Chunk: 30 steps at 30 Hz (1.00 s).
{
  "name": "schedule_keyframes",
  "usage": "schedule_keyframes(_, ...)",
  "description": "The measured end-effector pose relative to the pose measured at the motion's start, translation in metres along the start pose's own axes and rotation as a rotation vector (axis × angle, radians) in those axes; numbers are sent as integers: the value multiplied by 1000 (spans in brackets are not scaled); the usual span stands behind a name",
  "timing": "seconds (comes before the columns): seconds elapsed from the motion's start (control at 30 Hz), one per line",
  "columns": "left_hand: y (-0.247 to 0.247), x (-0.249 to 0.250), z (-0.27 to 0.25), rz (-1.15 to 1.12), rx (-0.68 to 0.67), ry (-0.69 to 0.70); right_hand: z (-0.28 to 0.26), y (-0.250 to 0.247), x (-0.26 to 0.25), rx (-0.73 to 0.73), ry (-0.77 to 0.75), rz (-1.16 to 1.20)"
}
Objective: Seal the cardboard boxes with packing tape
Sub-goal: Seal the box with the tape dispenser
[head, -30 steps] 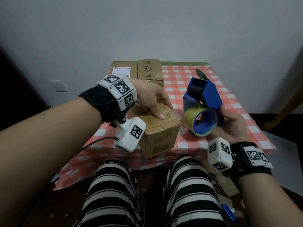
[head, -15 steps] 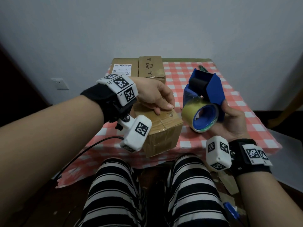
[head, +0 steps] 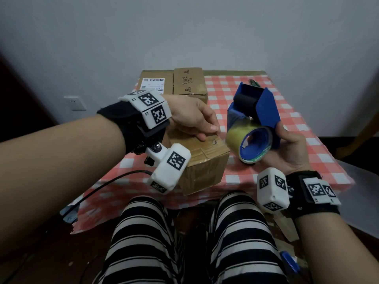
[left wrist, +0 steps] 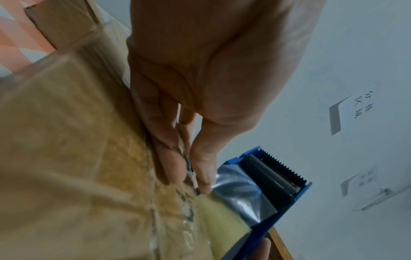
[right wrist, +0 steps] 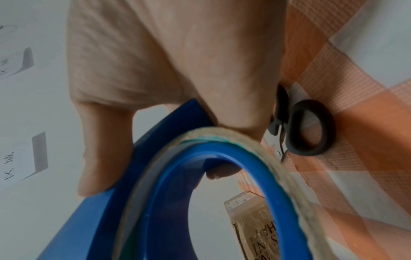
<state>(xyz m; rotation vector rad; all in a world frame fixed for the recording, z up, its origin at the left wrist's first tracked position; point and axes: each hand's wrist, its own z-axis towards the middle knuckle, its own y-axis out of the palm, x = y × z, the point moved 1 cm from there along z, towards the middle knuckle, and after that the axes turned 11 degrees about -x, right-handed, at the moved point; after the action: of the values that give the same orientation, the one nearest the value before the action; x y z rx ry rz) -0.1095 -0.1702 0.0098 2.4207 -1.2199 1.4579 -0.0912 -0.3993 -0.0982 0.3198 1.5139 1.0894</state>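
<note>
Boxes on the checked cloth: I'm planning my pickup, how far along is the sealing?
Early. The near box carries old tape, no fresh strip visible. In hand: the left hand pinches the tape end at that box's edge; the right hand grips the blue dispenser. Left: this strip, then the two far boxes, seams unclear.

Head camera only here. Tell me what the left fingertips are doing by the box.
Observer: The left hand pinches the tape end between thumb and finger, beside the cardboard box.
Operator: Report whether it's cut.
Observer: Not cut; clear film runs to the roller of the tape dispenser, short of its serrated blade.
Operator: Check behind the right hand.
Observer: Black scissors lie on the checked tablecloth there.
</note>
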Motion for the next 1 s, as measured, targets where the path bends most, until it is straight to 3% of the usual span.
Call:
schedule_keyframes(0.5, 0, -5, -5, -42, -30, 43, 1, -3, 1, -61, 33, 22)
schedule_keyframes(1.0, 0, -4, -6, -51, -19, 57, -1, 1, 2, -4, 33, 3)
